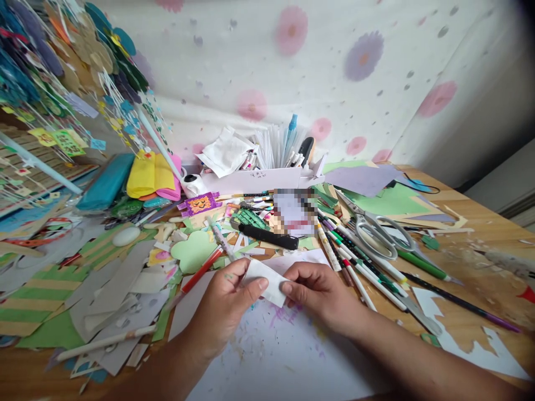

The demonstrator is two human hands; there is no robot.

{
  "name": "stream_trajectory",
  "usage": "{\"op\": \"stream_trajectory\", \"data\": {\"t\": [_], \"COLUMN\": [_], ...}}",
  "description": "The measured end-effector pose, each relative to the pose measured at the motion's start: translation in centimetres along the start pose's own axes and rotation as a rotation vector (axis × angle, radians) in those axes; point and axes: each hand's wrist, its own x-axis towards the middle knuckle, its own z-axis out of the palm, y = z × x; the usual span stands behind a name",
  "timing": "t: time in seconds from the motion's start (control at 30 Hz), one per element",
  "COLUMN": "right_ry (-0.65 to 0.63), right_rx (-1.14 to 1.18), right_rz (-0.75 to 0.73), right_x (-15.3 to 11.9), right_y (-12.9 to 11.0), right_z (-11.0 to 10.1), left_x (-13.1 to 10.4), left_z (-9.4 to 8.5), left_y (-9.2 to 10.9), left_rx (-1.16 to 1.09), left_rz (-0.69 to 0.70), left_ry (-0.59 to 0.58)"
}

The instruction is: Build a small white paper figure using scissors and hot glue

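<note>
The left hand [228, 303] pinches one end of the paper [264, 283], fingers curled. The right hand [320, 292] pinches the other.

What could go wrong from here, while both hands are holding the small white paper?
The paper might crease or tear, since the left hand and right hand both pinch it.

The sheet under the hands has coloured marks; if any are wet, which I cannot tell, they could stain the paper.

Loose pens and scissors lie crowded beyond the right hand, so a careless reach there might knock them.
</note>
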Motion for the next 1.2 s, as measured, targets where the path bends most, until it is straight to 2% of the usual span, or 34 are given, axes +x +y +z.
{"op": "stream_trajectory", "data": {"t": [0.17, 0.33, 0.43, 0.57, 0.67, 0.9, 1.1, 1.2], "right_ry": [0.044, -0.015, 0.008, 0.016, 0.019, 0.085, 0.067, 0.1], "right_rx": [-0.001, 0.018, 0.003, -0.02, -0.102, -0.002, -0.021, -0.054], "right_rz": [-0.044, -0.063, -0.111, -0.163, -0.186, -0.1, -0.097, -0.101], "right_x": [-0.12, -0.26, -0.28, -0.26, -0.18, -0.08, -0.1, -0.17], "right_y": [0.06, -0.12, -0.35, -0.5, -0.35, -0.03, 0.1, 0.27], "right_z": [0.11, 0.18, 0.15, 0.18, 0.23, 0.19, 0.16, 0.16], "left_x": [0.01, 0.03, -0.1, -0.45, -0.53, -0.25, -0.43, -0.5], "left_z": [0.26, 0.05, 0.1, 0.62, 0.93, 0.52, 0.58, 0.77], "left_y": [-0.03, -0.21, 0.04, 0.28, 0.35, 0.3, 0.36, 0.31], "left_rx": [-0.136, -0.092, 0.115, 0.619, 0.758, 0.425, 0.321, 0.193], "left_rz": [-0.021, -0.015, -0.009, 0.068, 0.104, 0.057, 0.043, -0.03], "left_ry": [-0.071, -0.056, -0.088, -0.096, -0.1, -0.202, -0.155, -0.174]}}
